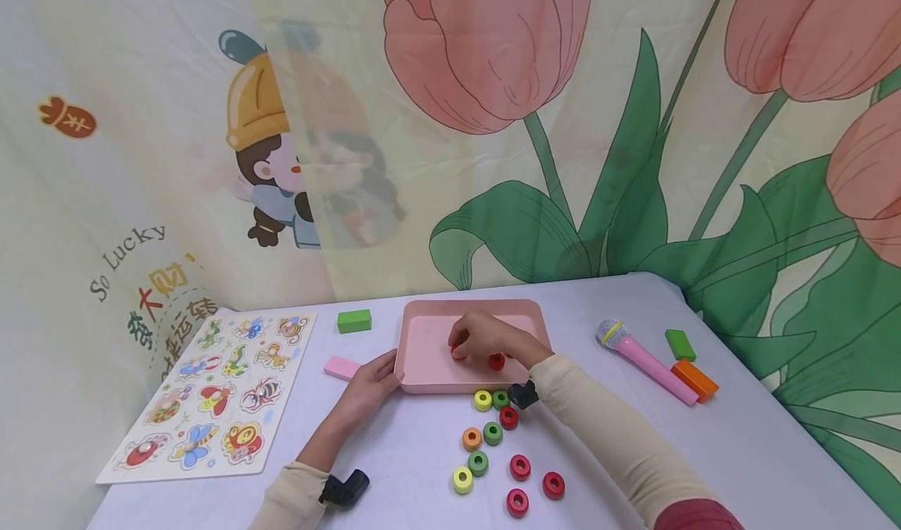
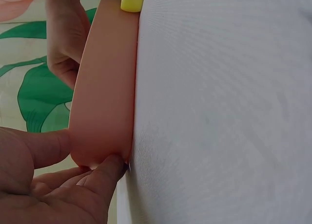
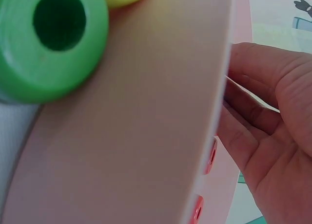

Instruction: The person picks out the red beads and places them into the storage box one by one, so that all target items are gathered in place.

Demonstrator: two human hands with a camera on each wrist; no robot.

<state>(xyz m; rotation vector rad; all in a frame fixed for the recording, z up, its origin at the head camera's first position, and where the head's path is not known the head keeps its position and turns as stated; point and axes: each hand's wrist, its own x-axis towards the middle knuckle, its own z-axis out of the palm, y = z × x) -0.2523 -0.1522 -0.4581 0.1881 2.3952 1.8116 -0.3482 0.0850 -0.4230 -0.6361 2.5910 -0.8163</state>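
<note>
A shallow pink tray [image 1: 475, 388] lies on the white table. My left hand [image 1: 370, 388] grips its near left corner; in the left wrist view the thumb is at the rim and the fingers are low against the side. Inside the tray, my right hand [image 1: 486, 337] reaches down with curled fingers and pinches a red ring bead [image 1: 457, 352] at the tray floor. Another red bead [image 1: 497, 361] lies beneath the wrist. In the right wrist view the tray wall [image 3: 146, 112] hides the fingertips.
Several yellow, green, orange and red beads [image 1: 520, 467] lie before the tray. On the left are an insect puzzle board [image 1: 204, 405], a green block [image 1: 354, 321] and a pink block [image 1: 342, 367]. A toy microphone [image 1: 651, 364], green block [image 1: 680, 345] and orange block [image 1: 695, 380] are right.
</note>
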